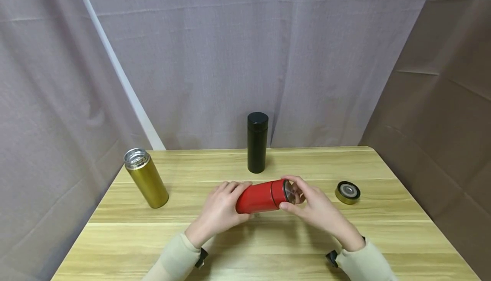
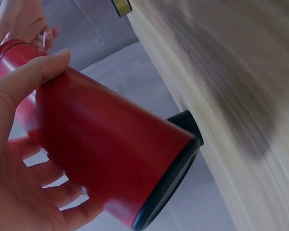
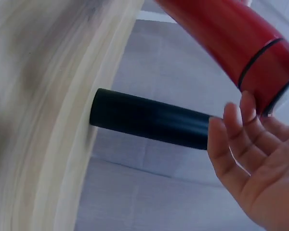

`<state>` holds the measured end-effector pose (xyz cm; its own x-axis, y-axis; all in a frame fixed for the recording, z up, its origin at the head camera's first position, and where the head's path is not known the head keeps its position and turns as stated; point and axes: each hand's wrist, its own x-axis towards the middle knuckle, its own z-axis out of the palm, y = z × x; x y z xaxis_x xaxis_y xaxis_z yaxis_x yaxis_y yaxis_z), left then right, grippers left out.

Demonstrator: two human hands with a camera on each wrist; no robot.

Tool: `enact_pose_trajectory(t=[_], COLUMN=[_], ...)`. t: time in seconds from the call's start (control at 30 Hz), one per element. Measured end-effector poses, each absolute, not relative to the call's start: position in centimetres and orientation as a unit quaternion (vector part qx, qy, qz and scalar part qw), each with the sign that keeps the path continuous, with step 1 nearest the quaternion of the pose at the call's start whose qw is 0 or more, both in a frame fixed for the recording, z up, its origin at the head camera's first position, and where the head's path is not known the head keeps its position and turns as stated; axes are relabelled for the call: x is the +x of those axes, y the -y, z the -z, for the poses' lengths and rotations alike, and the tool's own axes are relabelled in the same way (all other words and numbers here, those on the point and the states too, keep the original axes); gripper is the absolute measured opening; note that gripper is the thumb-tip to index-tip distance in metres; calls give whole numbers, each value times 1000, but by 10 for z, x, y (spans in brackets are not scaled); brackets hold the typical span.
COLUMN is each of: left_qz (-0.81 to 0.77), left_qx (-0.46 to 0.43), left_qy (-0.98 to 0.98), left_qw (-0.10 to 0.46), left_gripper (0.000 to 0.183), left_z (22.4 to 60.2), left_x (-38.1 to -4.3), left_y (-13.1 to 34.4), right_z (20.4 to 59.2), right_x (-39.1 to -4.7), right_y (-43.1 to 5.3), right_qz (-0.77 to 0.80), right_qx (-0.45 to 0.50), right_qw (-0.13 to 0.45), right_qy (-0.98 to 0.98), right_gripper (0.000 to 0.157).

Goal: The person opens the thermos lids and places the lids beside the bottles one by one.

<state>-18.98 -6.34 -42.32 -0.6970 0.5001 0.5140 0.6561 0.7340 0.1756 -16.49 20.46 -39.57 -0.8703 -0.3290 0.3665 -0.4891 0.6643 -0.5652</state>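
Two hands [image 1: 222, 208] [image 1: 320, 208] curled round raised red bottle [image 1: 257, 198]; gold bottle [image 1: 149, 185] well apart, toward left edge of tabletop [image 1: 387, 238]

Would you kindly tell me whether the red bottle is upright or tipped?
Tipped: the head view shows the red bottle nearly sideways, the left hand around its base end and the right hand at its lid.
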Motion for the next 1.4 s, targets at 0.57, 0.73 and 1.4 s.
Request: enact_pose_trajectory(t=[0.57, 0.73, 1.4], left_qz=[210, 220, 359], left_qx=[-377, -394, -520], left_qy=[887, 877, 774], left_qw=[164, 167, -19], left_gripper=[72, 68, 59], left_z=[413, 408, 398], left_x=[-169, -161, -148], left_y=[49, 46, 50], right_z=[382, 379, 335], right_x=[-155, -155, -134], right_y=[-204, -204, -172], right_qz=[-345, -366, -413], right_qx=[285, 339, 532], right_qw=[274, 334, 345], right_qy=[851, 800, 654], right_gripper=[41, 43, 53])
